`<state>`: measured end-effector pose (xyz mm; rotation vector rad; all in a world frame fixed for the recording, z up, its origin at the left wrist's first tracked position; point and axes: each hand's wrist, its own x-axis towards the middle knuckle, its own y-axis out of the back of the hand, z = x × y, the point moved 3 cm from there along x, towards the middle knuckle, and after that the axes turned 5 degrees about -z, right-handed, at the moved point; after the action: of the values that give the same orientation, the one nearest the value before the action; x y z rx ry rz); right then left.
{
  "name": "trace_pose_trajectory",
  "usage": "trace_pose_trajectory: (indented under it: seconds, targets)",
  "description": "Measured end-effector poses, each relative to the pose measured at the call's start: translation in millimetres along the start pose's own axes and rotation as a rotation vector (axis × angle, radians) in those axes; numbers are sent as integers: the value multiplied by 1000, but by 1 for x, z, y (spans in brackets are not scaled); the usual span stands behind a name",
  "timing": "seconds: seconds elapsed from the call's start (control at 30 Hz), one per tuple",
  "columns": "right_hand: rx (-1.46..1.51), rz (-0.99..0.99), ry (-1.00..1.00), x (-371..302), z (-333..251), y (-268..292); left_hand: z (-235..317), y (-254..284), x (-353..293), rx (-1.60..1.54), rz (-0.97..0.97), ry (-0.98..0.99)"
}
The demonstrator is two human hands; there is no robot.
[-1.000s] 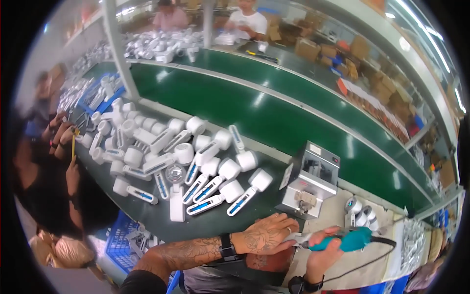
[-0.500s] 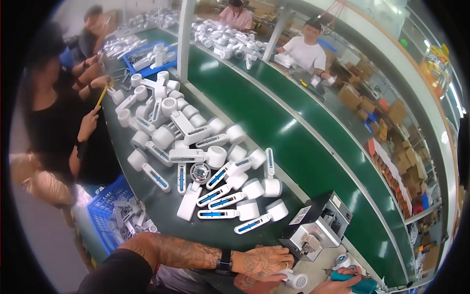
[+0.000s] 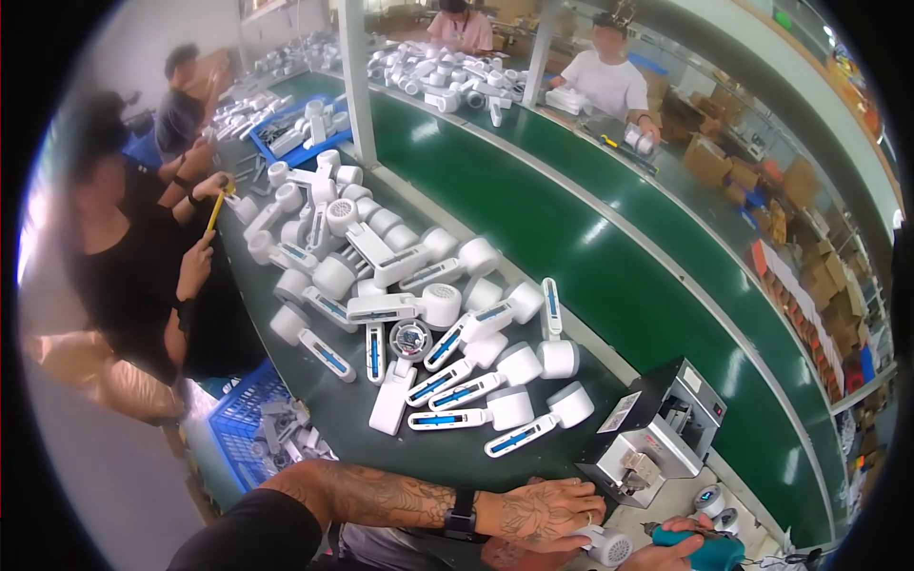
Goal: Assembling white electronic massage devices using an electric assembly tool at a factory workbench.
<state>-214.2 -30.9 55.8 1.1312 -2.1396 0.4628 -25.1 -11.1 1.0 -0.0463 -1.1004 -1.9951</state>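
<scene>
Hands first: my left hand point(image 3: 538, 511) lies low at the near edge of the dark green worktop point(image 3: 381, 447), its fingers point(image 3: 571, 495) curled over the small white round-headed plastic unit point(image 3: 606, 545) that sits right under them, touching it from above. My right hand point(image 3: 666, 554) comes in at the bottom rim, its fingers wrapped around the teal powered screwdriver point(image 3: 700, 545), which lies just beside the white unit's round head. I cannot tell whether the driver's tip is on the piece; that spot is cut by the frame edge.

As I judge it, this one unit is in hand and not finished, and a great deal waits. Just beyond my left hand lies a heap of white handheld units with round heads and blue strips on their handles point(image 3: 447, 366), many of them, lying at all angles, some touching, reaching away up the worktop. Next to them, to my right, stands a small grey metal benchtop machine point(image 3: 657, 440). By the driver I see a few small white round parts point(image 3: 712, 502), perhaps pieces already done, though I cannot be sure.

Below the worktop at my left sits a blue plastic crate point(image 3: 238, 428) with grey parts in it. Other people work along the long green conveyor belt point(image 3: 609, 257) and at my left side.
</scene>
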Motion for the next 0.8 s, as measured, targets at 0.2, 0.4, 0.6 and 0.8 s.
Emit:
trace_pose_trajectory:
  seconds: [0.2,0.4,0.6,0.8]
  targets:
    - [-18,-26,66,-3,-1,1,1,2,-2,8,3,20]
    - [66,-10,-2,-5,4,3,3,3,-1,19,31,18]
    - [55,-22,12,-6,3,4,4,4,0,9,36,-1]
    - [43,-41,-33,-11,13,11,3,3,-1,5,43,9]
